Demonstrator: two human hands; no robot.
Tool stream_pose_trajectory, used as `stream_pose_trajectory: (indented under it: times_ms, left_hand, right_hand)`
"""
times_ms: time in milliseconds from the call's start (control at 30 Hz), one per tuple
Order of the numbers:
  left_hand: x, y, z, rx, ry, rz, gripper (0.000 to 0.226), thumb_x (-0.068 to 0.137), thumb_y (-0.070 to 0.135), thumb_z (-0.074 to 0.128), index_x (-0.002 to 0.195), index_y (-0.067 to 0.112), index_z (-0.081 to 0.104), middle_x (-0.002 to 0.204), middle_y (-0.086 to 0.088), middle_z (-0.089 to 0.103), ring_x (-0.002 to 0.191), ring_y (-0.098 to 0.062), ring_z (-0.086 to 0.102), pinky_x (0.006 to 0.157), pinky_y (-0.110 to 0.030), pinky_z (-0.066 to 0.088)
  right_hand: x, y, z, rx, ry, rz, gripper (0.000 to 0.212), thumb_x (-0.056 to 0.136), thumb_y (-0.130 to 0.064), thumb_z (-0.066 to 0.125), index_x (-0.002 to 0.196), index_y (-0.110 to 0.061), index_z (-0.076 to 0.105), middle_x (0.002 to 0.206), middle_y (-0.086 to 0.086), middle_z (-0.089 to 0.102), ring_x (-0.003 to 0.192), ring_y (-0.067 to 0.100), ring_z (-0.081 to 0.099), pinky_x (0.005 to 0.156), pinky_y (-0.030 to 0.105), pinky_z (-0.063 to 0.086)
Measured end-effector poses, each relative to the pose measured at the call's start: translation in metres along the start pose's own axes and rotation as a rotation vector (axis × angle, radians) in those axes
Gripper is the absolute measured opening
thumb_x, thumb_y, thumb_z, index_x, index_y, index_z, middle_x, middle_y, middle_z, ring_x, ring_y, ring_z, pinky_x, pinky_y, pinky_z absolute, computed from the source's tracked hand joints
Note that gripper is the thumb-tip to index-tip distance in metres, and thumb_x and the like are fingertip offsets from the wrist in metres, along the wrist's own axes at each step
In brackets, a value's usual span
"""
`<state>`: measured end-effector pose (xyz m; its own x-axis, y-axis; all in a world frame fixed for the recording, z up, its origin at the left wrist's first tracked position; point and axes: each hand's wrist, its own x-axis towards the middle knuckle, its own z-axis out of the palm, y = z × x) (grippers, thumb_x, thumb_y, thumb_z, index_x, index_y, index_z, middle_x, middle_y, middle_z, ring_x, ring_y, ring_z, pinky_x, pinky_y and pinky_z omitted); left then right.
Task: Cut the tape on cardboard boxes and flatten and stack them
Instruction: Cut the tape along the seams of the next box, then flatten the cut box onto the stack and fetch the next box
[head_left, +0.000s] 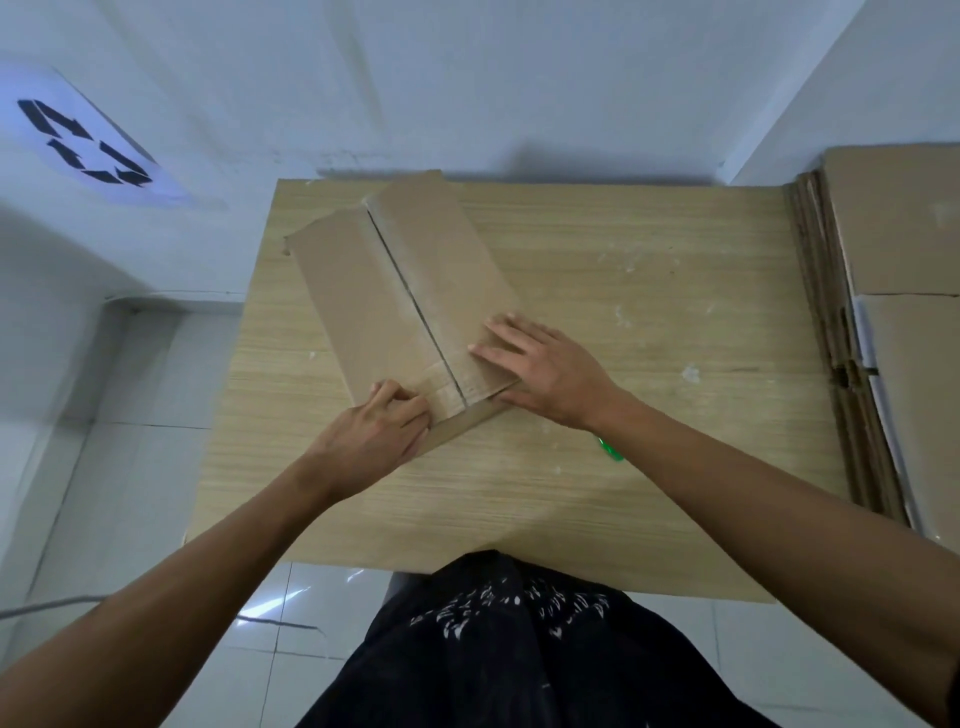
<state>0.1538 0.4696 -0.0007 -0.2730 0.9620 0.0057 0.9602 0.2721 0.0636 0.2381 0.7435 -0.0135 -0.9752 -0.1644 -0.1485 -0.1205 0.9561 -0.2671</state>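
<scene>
Head view: the wooden table (649, 291) has its far edge against the white wall and its near edge against the person's dark clothing. Its left edge drops to tiled floor, and its right edge meets a stack of flattened cartons (831, 332) standing on edge. Bare wood runs from that stack back to the cardboard box (358, 291). The box lies diagonally on the table's left half, its far end reaching the far edge and its centre seam parted along its length. A recycling sign (83, 143) hangs on the left wall. A small green item (611, 451) lies on the table, partly hidden under the right wrist. The right hand (545, 366) rests flat, fingers straight, on the box's near right flap. The left hand (382, 428) sits at the near left corner with curled fingers; whether it grips the flap cannot be told.
</scene>
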Motion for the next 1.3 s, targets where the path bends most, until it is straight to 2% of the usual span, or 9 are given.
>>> stream_pose_trajectory:
  times_ms: [233,433,533,700,800,867,1000,1100,1300]
  left_hand:
    - [-0.002,0.000,0.002,-0.019,0.000,-0.023,0.037,0.103,0.036,0.033,0.105,0.016,0.065,0.105,0.001,0.060,0.101,-0.023,0.056,0.060,-0.026,0.059]
    - [0.007,0.018,0.005,0.093,-0.065,-0.271,0.047,0.097,0.045,0.033,0.104,0.008,0.060,0.109,-0.011,0.052,0.098,-0.032,0.051,0.086,-0.047,0.052]
    - [0.023,0.028,0.006,0.095,-0.081,-0.496,0.050,0.089,0.054,0.048,0.105,0.007,0.055,0.109,-0.013,0.052,0.095,-0.033,0.050,0.088,-0.052,0.046]
    - [0.031,0.033,0.010,-0.083,0.009,-0.653,0.059,0.083,0.066,0.052,0.103,0.011,0.051,0.116,-0.011,0.048,0.103,-0.034,0.048,0.096,-0.058,0.041]
    - [0.038,0.033,0.006,-0.337,0.037,-0.866,0.074,0.081,0.067,0.058,0.129,0.013,0.040,0.150,-0.014,0.028,0.144,-0.037,0.024,0.117,-0.066,0.019]
    - [0.043,0.028,0.001,-0.471,0.056,-1.027,0.084,0.082,0.055,0.064,0.144,0.013,0.026,0.163,-0.010,0.008,0.154,-0.036,-0.002,0.118,-0.068,0.006]
    - [0.036,0.009,-0.009,-0.637,0.102,-1.156,0.089,0.075,0.045,0.062,0.148,0.015,0.020,0.163,-0.006,0.010,0.154,-0.039,0.001,0.113,-0.075,0.018]
    - [0.019,-0.001,-0.019,-0.821,0.215,-1.078,0.086,0.069,0.051,0.054,0.144,0.021,0.025,0.151,-0.006,0.030,0.138,-0.032,0.033,0.106,-0.061,0.041]
    - [-0.012,-0.020,-0.043,-1.288,0.480,-1.042,0.067,0.076,0.035,0.052,0.140,0.020,0.037,0.117,0.005,0.058,0.100,-0.013,0.062,0.073,-0.035,0.056]
  right_hand:
    - [-0.001,0.002,0.004,-0.097,0.062,-0.082,0.063,0.101,-0.050,0.017,0.155,-0.023,0.035,0.158,0.016,0.037,0.145,0.039,0.034,0.119,0.042,0.024]
    - [0.002,-0.004,0.009,-0.161,0.310,-0.145,0.050,0.098,-0.011,0.062,0.146,-0.008,0.049,0.138,0.017,0.060,0.120,0.039,0.063,0.076,0.045,0.062]
    - [0.002,-0.016,0.005,-0.112,0.372,-0.133,0.045,0.099,-0.014,0.051,0.144,-0.007,0.052,0.135,0.015,0.063,0.112,0.034,0.068,0.068,0.043,0.063]
    - [-0.002,-0.040,-0.020,0.428,0.469,0.281,0.050,0.092,-0.010,0.055,0.140,-0.021,0.057,0.092,0.004,0.073,0.064,0.016,0.062,0.064,0.030,0.051]
    - [-0.006,-0.051,-0.023,0.771,0.715,0.644,0.011,0.084,-0.011,0.055,0.077,-0.017,0.061,0.054,-0.007,0.042,0.044,0.010,0.036,0.052,0.028,0.033]
    - [-0.009,-0.051,-0.016,1.019,0.837,0.926,0.017,0.074,-0.025,0.054,0.064,-0.012,0.051,0.057,-0.001,0.048,0.048,0.011,0.045,0.052,0.035,0.037]
    - [-0.016,-0.048,0.002,1.325,1.002,1.203,0.055,0.073,-0.017,0.064,0.127,-0.016,0.053,0.110,0.006,0.067,0.094,0.025,0.068,0.083,0.051,0.059]
    - [-0.027,-0.056,0.009,0.906,0.898,1.190,0.087,0.082,-0.006,0.070,0.155,-0.018,0.023,0.153,0.014,0.034,0.136,0.032,0.041,0.114,0.041,0.037]
    - [-0.003,-0.083,0.000,0.026,0.213,0.548,0.072,0.088,-0.017,0.060,0.153,-0.031,0.032,0.168,0.004,0.000,0.154,0.035,-0.003,0.119,0.065,-0.001]
